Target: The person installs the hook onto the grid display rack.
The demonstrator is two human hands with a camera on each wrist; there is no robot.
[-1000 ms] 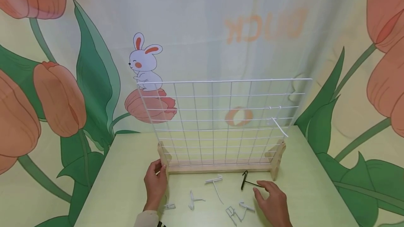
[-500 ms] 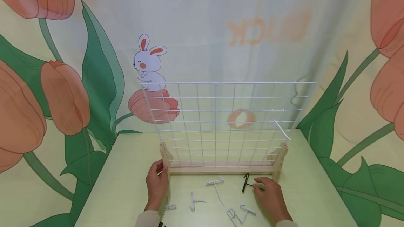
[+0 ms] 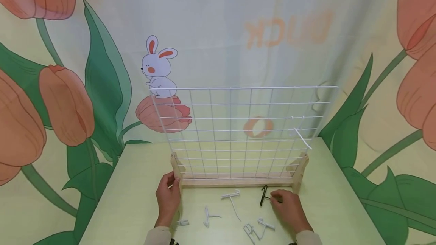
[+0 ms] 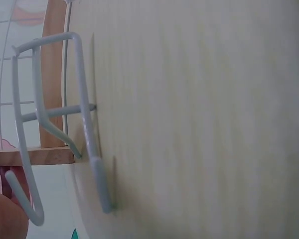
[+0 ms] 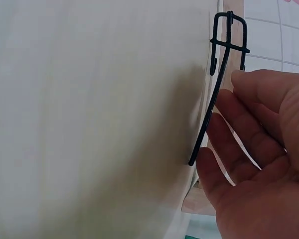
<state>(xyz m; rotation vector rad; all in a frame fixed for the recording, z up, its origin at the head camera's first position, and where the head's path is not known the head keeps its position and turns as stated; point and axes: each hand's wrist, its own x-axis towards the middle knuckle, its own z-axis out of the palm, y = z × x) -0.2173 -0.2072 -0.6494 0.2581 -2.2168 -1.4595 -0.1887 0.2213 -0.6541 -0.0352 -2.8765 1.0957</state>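
In the head view a white wire grid [image 3: 230, 117] stands upright on a wooden stand [image 3: 238, 182]. My left hand [image 3: 168, 196] holds the stand's left foot, thumb on the near side. In the left wrist view those fingers show behind a white wire hook [image 4: 82, 94] lying close to the camera. On the right, my right hand [image 3: 289, 207] has its thumb and fingers at the stem of a black display hook [image 3: 263, 196], which lies on the table. The right wrist view shows fingertips along the stem of the black hook [image 5: 217, 89], its forked end beyond the thumb.
Several white hooks lie in front of the stand, among them one near the middle [image 3: 231, 196], one further left [image 3: 207, 216] and another by the right hand [image 3: 267, 224]. One hook [image 3: 302, 139] hangs on the grid's right side. A printed curtain [image 3: 218, 29] rises behind the table [image 3: 136, 184].
My right hand has moved left along the black hook's stem, and its thumb and fingers have drawn together there. My left hand stays at the stand's foot. The head view has shifted slightly.
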